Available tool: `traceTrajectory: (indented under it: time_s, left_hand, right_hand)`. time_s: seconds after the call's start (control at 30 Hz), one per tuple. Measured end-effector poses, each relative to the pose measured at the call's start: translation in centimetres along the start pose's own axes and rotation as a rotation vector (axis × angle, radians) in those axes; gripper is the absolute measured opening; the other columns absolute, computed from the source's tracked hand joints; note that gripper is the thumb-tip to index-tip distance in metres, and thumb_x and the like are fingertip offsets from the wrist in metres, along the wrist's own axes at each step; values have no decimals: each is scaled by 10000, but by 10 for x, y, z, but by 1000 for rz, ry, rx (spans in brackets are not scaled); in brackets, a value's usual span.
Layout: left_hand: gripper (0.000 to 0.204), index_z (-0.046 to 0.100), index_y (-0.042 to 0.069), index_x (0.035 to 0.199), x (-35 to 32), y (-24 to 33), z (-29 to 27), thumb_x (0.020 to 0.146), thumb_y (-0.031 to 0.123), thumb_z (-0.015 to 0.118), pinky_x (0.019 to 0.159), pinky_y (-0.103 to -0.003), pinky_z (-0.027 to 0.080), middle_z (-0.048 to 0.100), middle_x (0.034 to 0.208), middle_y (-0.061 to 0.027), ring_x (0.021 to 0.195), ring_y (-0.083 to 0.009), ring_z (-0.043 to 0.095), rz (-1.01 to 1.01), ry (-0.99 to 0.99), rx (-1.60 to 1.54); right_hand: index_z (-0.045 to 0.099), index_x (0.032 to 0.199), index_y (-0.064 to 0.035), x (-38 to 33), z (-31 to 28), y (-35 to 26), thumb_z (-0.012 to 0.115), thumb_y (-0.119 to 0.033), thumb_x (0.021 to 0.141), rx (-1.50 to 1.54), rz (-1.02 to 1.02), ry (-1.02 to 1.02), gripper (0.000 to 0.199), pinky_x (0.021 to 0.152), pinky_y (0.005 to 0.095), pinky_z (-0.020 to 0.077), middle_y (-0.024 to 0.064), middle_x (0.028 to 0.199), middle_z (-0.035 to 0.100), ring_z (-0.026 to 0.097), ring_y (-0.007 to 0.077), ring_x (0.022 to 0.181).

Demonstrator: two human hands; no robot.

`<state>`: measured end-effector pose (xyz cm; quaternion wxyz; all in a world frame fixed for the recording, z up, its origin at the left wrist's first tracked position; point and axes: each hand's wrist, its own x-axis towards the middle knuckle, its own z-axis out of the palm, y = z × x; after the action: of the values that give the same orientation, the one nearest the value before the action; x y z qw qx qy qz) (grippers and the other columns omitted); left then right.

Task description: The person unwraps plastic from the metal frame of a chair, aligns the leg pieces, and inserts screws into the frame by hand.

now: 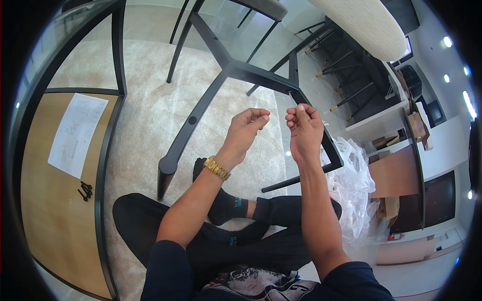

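Note:
A black chair frame [231, 67] with slanting legs stands on the rug in front of me. My left hand [243, 133] is raised between its bars, thumb and fingertips pinched together; anything between them is too small to make out. Close beside the frame's right bar, my right hand [305, 128] is curled closed, palm up, with the thumb on the fingers. What it holds, if anything, is hidden. A small light spot, perhaps a bolt, shows on the bar just above that hand. A gap separates the two hands.
At left, a black-framed table with a wooden shelf [65, 220] holds a paper sheet [78, 133] and several small black fasteners [85, 191]. Clear plastic bags [351, 185] lie at right. A cream padded piece [364, 27] and dark stools [346, 67] are at far right. My crossed legs are below.

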<state>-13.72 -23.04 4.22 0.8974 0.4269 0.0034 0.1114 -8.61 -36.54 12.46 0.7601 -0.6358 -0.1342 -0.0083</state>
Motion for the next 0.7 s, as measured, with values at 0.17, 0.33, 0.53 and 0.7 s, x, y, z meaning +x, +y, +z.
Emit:
traceTrajectory:
  time_s: [0.17,0.33,0.53,0.7]
  left_hand:
    - [214,724,124,1096,0,-3,4,961,280,668,805,-254,406,627,925,57,848,-57,533,-24,-18,5]
    - [281,719,90,1160,12,7,33,1010,296,600,835,-286,425,626,933,31,858,-80,539,-107,-3,-41]
    - [317,686,20,1176,43,19,56,1037,275,560,732,-261,453,617,882,2,786,-97,539,-242,-132,-156]
    - [236,677,17,1063,47,24,57,1026,238,600,701,-247,473,624,887,-26,770,-120,537,-305,-124,-182]
  right_hand:
    - [574,1079,-6,-5,2,6,609,-128,1021,181,126,86,140,692,230,541,115,972,673,654,157,841]
    - [567,1081,17,4,-15,2,571,-112,1035,900,535,52,137,667,224,545,99,963,656,651,144,853]
    - [578,1057,-10,4,-14,7,556,-157,1048,735,443,-74,149,667,253,527,71,936,635,610,126,787]
    - [593,1148,23,-10,-5,4,624,-144,995,-242,-27,-11,229,641,310,530,90,900,676,676,177,778]
